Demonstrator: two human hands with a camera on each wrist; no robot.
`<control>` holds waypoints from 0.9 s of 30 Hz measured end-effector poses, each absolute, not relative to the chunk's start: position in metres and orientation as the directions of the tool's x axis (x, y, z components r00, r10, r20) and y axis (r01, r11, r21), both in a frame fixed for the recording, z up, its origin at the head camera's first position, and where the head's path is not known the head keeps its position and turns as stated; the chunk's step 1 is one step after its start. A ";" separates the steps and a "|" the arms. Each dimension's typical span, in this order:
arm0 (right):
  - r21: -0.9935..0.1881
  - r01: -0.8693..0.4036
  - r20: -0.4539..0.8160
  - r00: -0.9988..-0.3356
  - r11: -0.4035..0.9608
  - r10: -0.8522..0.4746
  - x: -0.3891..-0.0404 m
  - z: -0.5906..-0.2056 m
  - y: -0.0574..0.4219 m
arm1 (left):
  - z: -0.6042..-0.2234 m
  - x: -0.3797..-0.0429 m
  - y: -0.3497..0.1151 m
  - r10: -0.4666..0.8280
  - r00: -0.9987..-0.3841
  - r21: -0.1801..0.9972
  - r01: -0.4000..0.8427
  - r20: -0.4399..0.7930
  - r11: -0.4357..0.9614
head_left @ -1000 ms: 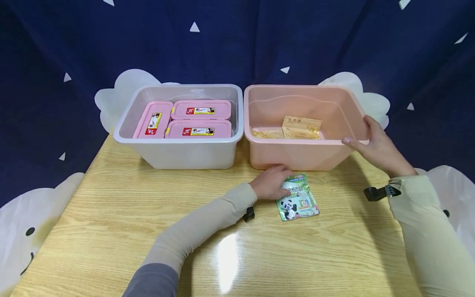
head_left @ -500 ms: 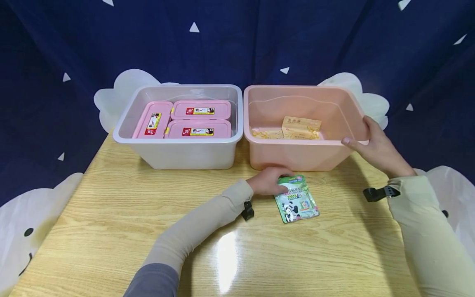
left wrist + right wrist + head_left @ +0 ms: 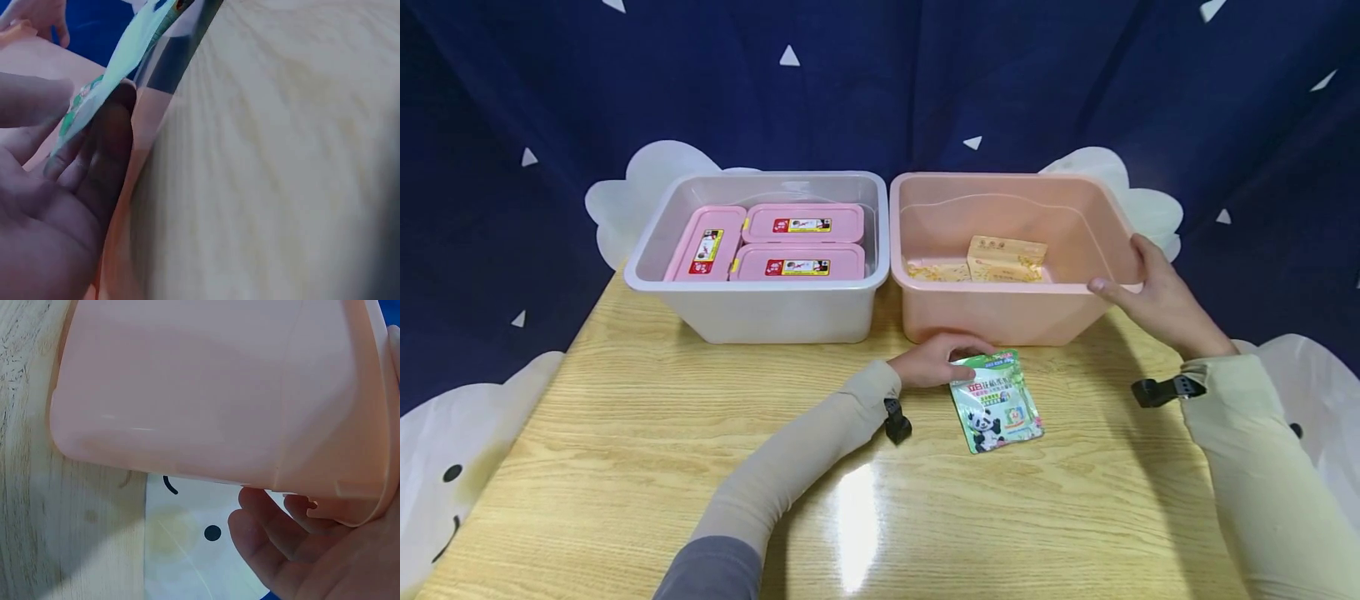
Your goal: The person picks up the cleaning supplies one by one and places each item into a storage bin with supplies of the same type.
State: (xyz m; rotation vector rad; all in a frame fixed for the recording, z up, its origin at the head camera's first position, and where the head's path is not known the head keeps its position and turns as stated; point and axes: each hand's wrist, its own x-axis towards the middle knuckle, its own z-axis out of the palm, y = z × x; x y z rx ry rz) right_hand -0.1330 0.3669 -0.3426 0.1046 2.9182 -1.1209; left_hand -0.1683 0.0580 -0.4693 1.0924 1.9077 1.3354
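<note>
My left hand (image 3: 934, 362) pinches the upper left edge of a green and white pouch with a panda print (image 3: 997, 406). In the left wrist view the thumb lies on one side of the pouch (image 3: 125, 53) and the fingers curl behind it, with the pouch tilted up from the wood. At the front right corner of the pink bin (image 3: 992, 315), my right hand (image 3: 1172, 302) grips the rim, thumb over the front edge. From the right wrist view, its fingers (image 3: 250, 534) curl under the rim beside the bin's outer wall. Yellowish paper packs (image 3: 1006, 258) lie inside this bin.
A white bin (image 3: 775, 315) stands left of the pink one, holding three pink lidded boxes (image 3: 797, 262). Both bins are at the back of the wooden table (image 3: 625, 433), before a dark blue curtain (image 3: 850, 108) with white shapes.
My left hand has slid a little left along the pouch, from lying over its side to pinching its edge, and the pouch has shifted slightly. The right hand stays on the rim.
</note>
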 end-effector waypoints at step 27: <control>-0.681 0.056 -0.036 -0.998 0.730 0.043 -0.134 -0.342 0.367 | -0.440 -0.159 0.042 0.871 -0.489 0.945 0.263 -0.045 0.196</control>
